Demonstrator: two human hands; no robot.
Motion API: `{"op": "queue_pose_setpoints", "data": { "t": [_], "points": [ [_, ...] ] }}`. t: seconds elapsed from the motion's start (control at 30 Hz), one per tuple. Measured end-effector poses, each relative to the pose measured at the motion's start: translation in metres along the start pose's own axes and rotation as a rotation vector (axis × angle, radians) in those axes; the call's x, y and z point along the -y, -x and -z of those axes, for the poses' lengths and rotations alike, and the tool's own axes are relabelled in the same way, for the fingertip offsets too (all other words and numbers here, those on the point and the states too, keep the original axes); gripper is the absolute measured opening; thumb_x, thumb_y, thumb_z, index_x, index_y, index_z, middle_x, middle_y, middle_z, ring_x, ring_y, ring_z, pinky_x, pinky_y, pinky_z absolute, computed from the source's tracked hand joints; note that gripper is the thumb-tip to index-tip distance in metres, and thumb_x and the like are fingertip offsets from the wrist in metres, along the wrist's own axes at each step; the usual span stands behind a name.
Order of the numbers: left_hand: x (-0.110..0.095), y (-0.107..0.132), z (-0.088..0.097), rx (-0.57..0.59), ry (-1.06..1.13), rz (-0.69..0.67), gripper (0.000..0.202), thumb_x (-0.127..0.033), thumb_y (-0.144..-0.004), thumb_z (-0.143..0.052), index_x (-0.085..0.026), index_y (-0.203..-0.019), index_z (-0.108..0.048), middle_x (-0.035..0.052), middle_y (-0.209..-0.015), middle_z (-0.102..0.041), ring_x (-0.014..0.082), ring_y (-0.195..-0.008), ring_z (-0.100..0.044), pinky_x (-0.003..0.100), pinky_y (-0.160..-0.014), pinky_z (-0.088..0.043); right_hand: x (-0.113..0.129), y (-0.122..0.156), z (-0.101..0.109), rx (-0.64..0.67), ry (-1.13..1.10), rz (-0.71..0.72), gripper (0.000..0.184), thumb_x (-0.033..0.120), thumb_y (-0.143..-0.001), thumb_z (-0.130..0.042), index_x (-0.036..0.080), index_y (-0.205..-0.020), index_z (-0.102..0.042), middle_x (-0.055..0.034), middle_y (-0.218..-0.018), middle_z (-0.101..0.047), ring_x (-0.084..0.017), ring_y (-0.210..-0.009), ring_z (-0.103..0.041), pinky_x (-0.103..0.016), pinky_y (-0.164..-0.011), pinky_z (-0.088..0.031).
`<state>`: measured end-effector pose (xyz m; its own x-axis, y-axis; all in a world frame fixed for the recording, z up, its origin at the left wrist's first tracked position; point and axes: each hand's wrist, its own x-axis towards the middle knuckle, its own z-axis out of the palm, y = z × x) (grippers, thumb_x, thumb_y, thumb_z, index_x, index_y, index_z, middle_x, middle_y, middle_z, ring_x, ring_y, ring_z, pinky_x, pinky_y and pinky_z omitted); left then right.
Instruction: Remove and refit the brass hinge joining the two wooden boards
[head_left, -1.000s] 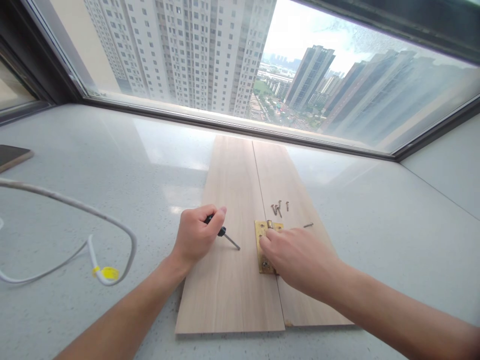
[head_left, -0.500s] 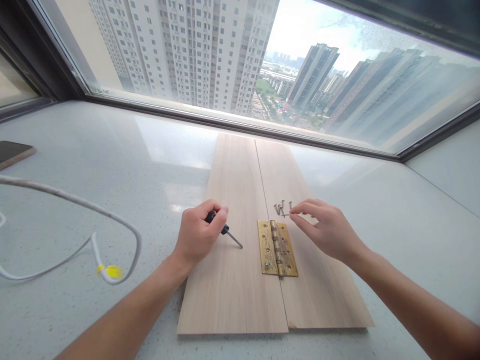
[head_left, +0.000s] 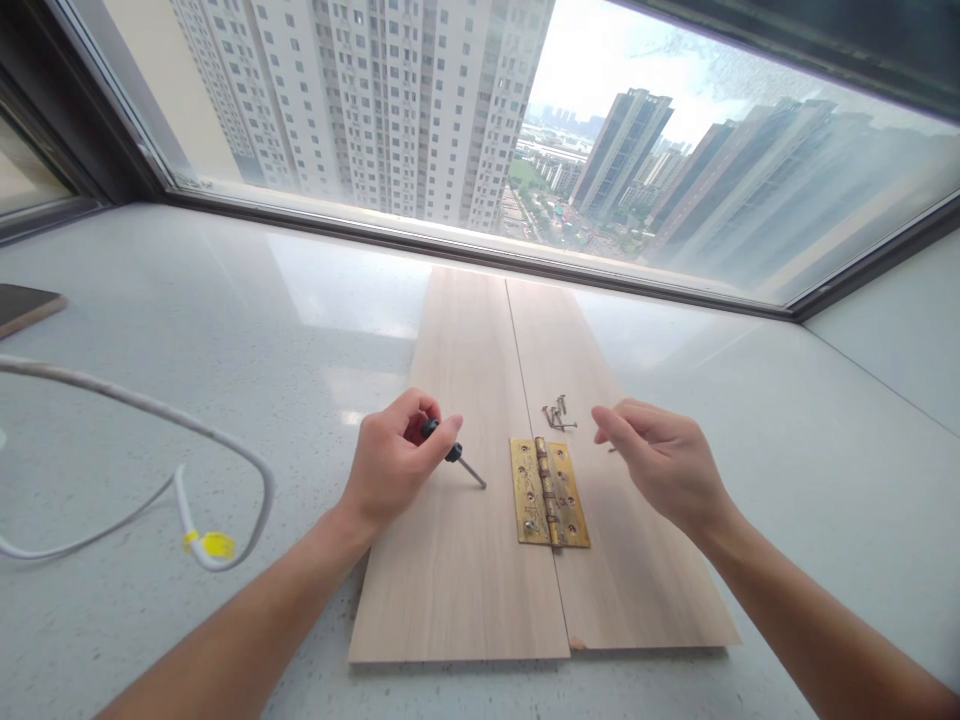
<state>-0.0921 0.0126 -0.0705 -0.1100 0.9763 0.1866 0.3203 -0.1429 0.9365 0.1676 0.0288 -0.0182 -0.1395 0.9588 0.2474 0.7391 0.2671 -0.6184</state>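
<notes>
My left hand [head_left: 397, 450] is closed around a screwdriver [head_left: 452, 452] with a black handle, its shaft slanting down over the left wooden board [head_left: 457, 590]. My right hand [head_left: 667, 455] is closed above the right board [head_left: 637, 600]; the tip of a screw [head_left: 612, 449] pokes out below its fingers. A brass hinge [head_left: 550, 495] lies open across the seam between the boards. In the lower hole of its left leaf sits what looks like a screw head [head_left: 529, 525]; the other holes show dark. Just beyond the hinge lie several loose screws [head_left: 556, 414], left of my right hand.
The boards rest on a white speckled sill [head_left: 300, 640] below a large window with a dark frame [head_left: 465, 255]. To the left, a white cable [head_left: 266, 490] with a yellow tag [head_left: 217, 544] loops over the sill. A dark flat object [head_left: 26, 308] lies at the far left.
My right hand has taken one screw from the loose ones and drawn back to the right, its fingers curling in. The left hand with the screwdriver has barely moved.
</notes>
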Motion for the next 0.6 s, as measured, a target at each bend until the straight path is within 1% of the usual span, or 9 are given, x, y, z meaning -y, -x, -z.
{"op": "queue_pose_setpoints", "data": {
  "t": [0.1,0.17,0.27,0.33,0.37,0.43,0.47,0.5,0.6],
  "points": [
    [-0.017,0.001,-0.003,0.054,0.050,-0.086,0.023,-0.034,-0.079,-0.065,-0.019,-0.070,-0.050,-0.0065,-0.054,-0.045,0.0068,-0.049,-0.038,0.020,-0.046,-0.032,0.034,0.007,-0.004,0.273,-0.094,-0.003,0.026,0.046,-0.084,-0.059,0.021,-0.087,-0.066,0.0022,-0.064,-0.055,-0.012,-0.057,-0.048,-0.027,-0.054,-0.039],
    [-0.033,0.003,-0.006,0.123,0.088,-0.163,0.024,-0.033,-0.076,-0.068,-0.019,-0.069,-0.051,-0.0064,-0.054,-0.045,0.0063,-0.048,-0.037,0.020,-0.045,-0.031,0.053,0.011,-0.009,0.355,-0.132,0.018,0.032,0.046,-0.077,-0.067,0.022,-0.097,-0.063,0.0046,-0.062,-0.051,-0.011,-0.053,-0.043,-0.025,-0.050,-0.037],
    [-0.055,0.006,-0.011,0.271,0.215,-0.219,0.025,-0.035,-0.071,-0.074,-0.019,-0.072,-0.054,-0.0063,-0.054,-0.048,0.0066,-0.049,-0.039,0.020,-0.045,-0.033,0.069,0.015,-0.013,0.456,-0.196,0.076,0.021,0.039,-0.078,-0.066,0.019,-0.077,-0.059,0.0044,-0.060,-0.049,-0.009,-0.053,-0.043,-0.023,-0.047,-0.035],
    [-0.060,0.005,-0.011,0.372,0.364,-0.201,0.026,-0.042,-0.078,-0.067,-0.020,-0.088,-0.057,-0.0043,-0.060,-0.057,0.0087,-0.052,-0.048,0.021,-0.048,-0.039,0.071,0.017,-0.009,0.470,-0.209,0.093,0.024,0.036,-0.083,-0.060,0.018,-0.069,-0.054,0.0035,-0.058,-0.050,-0.009,-0.052,-0.045,-0.023,-0.047,-0.036],
    [-0.058,0.003,-0.010,0.377,0.406,-0.190,0.027,-0.045,-0.083,-0.060,-0.020,-0.094,-0.056,-0.0025,-0.064,-0.061,0.0098,-0.055,-0.052,0.022,-0.050,-0.041,0.069,0.018,-0.005,0.463,-0.208,0.090,0.023,0.036,-0.085,-0.058,0.018,-0.070,-0.054,0.0030,-0.059,-0.051,-0.009,-0.052,-0.046,-0.023,-0.048,-0.037],
    [-0.048,-0.003,-0.007,0.282,0.334,-0.185,0.031,-0.048,-0.089,-0.047,-0.019,-0.089,-0.058,0.0003,-0.069,-0.063,0.0111,-0.059,-0.055,0.023,-0.054,-0.043,0.063,0.021,0.004,0.442,-0.191,0.060,0.016,0.034,-0.086,-0.057,0.019,-0.080,-0.056,0.0018,-0.065,-0.056,-0.010,-0.056,-0.050,-0.024,-0.050,-0.040],
    [-0.039,-0.006,-0.005,0.203,0.229,-0.183,0.031,-0.047,-0.090,-0.048,-0.018,-0.084,-0.058,0.0003,-0.069,-0.062,0.0113,-0.061,-0.055,0.024,-0.056,-0.044,0.058,0.023,0.009,0.438,-0.179,0.044,0.014,0.033,-0.086,-0.057,0.020,-0.084,-0.056,0.0010,-0.069,-0.058,-0.010,-0.058,-0.052,-0.024,-0.052,-0.041],
    [-0.030,-0.010,-0.004,0.185,0.110,-0.190,0.030,-0.045,-0.089,-0.049,-0.018,-0.081,-0.059,0.0007,-0.070,-0.062,0.0123,-0.064,-0.056,0.026,-0.059,-0.044,0.054,0.025,0.012,0.439,-0.158,0.032,0.013,0.032,-0.086,-0.057,0.020,-0.085,-0.056,0.0004,-0.071,-0.060,-0.011,-0.060,-0.053,-0.024,-0.053,-0.042],
    [-0.005,-0.016,-0.005,0.205,-0.180,-0.280,0.024,-0.041,-0.087,-0.053,-0.019,-0.088,-0.060,0.0035,-0.087,-0.066,0.0180,-0.085,-0.058,0.035,-0.079,-0.045,0.044,0.030,0.016,0.461,-0.078,0.015,0.015,0.034,-0.087,-0.055,0.021,-0.083,-0.055,0.0000,-0.072,-0.060,-0.012,-0.062,-0.053,-0.026,-0.054,-0.042]
  ]
}}
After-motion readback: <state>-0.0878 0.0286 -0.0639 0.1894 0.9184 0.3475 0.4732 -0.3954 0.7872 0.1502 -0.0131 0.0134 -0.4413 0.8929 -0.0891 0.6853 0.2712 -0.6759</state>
